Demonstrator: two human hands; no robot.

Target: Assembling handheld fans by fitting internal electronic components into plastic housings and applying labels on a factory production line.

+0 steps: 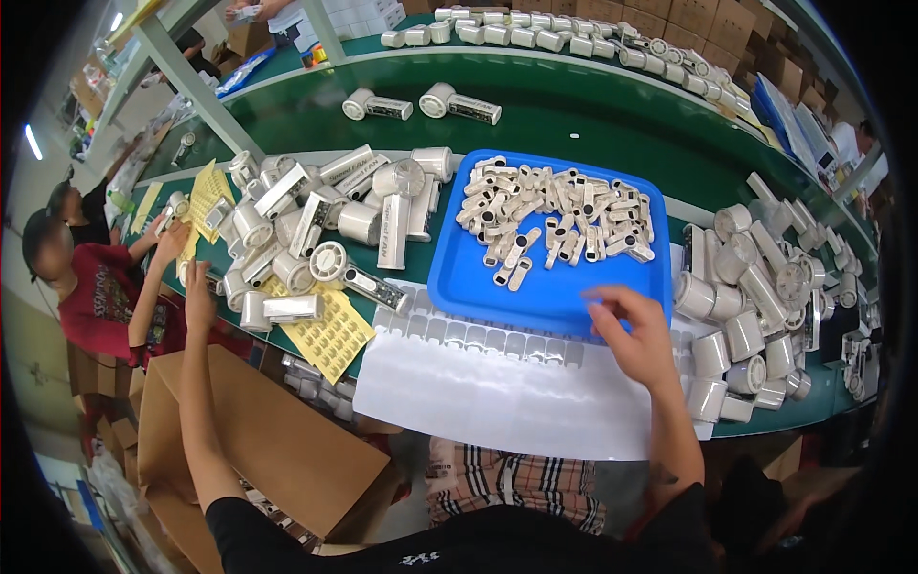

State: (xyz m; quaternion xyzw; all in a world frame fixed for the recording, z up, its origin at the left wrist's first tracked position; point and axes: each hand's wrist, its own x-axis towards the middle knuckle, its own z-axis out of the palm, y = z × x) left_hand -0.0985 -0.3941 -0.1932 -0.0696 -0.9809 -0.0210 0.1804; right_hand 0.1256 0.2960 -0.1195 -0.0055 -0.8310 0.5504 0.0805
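Right hand (633,335) over the near right edge of the blue tray (564,295); thumb and forefinger spread, nothing seen between them. Small white clips (612,230) heaped inside, ahead and leftward of this grip, apart from it. Nearest-edge clip (520,275) lies left and slightly beyond, long axis pointing away, tipped right. Right hand nearer. Left hand (200,298) beside the fans (292,308), edge-on; cannot tell its grip.
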